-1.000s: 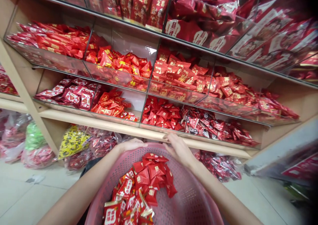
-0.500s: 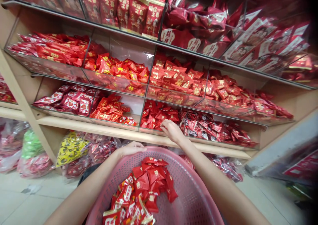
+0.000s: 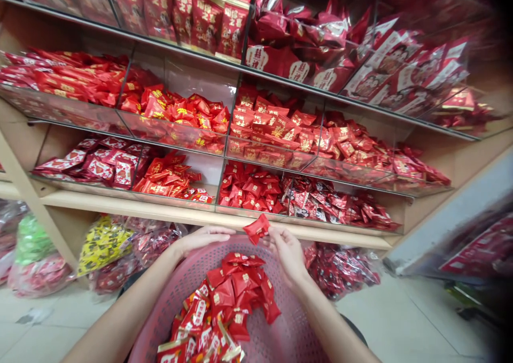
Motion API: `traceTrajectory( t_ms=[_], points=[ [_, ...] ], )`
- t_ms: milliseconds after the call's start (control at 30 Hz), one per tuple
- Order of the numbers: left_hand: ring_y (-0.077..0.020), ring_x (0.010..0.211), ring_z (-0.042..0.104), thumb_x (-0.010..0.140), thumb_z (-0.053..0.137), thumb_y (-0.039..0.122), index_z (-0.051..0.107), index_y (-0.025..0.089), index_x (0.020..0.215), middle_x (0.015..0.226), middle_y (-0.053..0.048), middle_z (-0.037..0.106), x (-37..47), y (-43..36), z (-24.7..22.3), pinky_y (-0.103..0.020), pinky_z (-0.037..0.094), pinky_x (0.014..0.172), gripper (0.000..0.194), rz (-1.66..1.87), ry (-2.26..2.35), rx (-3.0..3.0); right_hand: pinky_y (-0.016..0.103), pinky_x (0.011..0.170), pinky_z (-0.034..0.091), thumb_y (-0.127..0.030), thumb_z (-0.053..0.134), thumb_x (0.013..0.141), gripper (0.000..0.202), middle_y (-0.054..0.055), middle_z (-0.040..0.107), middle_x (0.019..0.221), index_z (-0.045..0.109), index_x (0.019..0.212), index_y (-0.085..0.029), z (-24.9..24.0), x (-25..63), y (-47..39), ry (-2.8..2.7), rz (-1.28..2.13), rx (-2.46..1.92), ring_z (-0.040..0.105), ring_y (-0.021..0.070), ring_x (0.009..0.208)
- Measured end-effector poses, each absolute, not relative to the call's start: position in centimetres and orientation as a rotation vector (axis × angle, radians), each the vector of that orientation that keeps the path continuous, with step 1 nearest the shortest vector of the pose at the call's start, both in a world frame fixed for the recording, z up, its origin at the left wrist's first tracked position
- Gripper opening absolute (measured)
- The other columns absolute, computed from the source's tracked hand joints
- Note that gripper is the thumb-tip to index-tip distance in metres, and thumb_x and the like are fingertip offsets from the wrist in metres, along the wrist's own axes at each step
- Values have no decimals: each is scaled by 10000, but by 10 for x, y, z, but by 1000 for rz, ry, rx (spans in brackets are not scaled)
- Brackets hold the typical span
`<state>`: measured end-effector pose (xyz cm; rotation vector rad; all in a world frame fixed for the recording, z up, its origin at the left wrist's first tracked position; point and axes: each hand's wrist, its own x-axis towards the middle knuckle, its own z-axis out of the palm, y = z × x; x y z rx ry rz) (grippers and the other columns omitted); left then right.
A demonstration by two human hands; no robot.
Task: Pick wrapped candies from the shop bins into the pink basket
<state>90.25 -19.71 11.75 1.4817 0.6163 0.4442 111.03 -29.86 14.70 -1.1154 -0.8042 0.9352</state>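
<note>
From where I stand, the wooden shelf unit (image 3: 120, 208) takes up most of the view, its clear-fronted compartments heaped with red packets. In front of it, on the near side of the lowest board, is the pink basket (image 3: 286, 331) with its perforated sides. Under the board sit plastic bags of sweets, a yellow bag (image 3: 105, 244) among them.

Inside the basket there's a heap already: plain red packets (image 3: 240, 288) toward the far side, white-labelled packets (image 3: 196, 317) nearer the person and to the left. I'd call the basket partly filled, since pink mesh shows to the right of the heap. The shelf compartment (image 3: 250, 186) straight ahead has plenty of small red packets left in it.

The left hand (image 3: 208, 238) lies along the basket's far rim, fingers fairly straight; whether it grips or merely rests there, I can't tell. The right hand (image 3: 285, 248) is closed, thumb and fingers pinching one end of a single red packet (image 3: 256, 228). That packet is up by the far rim, just in front of the board's edge, not yet among the others in the basket.
</note>
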Motion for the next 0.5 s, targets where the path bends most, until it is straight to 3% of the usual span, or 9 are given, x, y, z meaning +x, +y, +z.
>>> traceTrajectory(
  t_ms=[167, 333, 500],
  points=[
    [-209, 1150, 430, 693, 632, 375, 677, 200, 918, 1217, -28, 524, 903, -199, 129, -265, 275, 988, 289, 388, 574, 1693, 278, 750, 503, -319, 747, 568, 237, 6, 626, 701, 575, 651, -180, 119, 1094, -298, -576, 1122, -1031, 607, 127, 706],
    [-175, 880, 532, 664, 647, 379, 673, 168, 752, 904, -3, 612, 905, -196, 124, -248, 366, 834, 231, 390, 571, 1738, 309, 845, 479, -323, 743, 578, 225, -5, 623, 713, 582, 643, -181, 110, 1072, -301, -619, 1181, -986, 603, 121, 742],
    [-161, 815, 503, 649, 659, 380, 658, 151, 732, 832, 3, 580, 906, -194, 118, -251, 376, 786, 244, 390, 627, 1691, 334, 889, 456, -311, 752, 568, 229, -21, 610, 692, 574, 632, -182, 108, 1064, -305, -612, 1208, -952, 596, 123, 761]
  ],
)
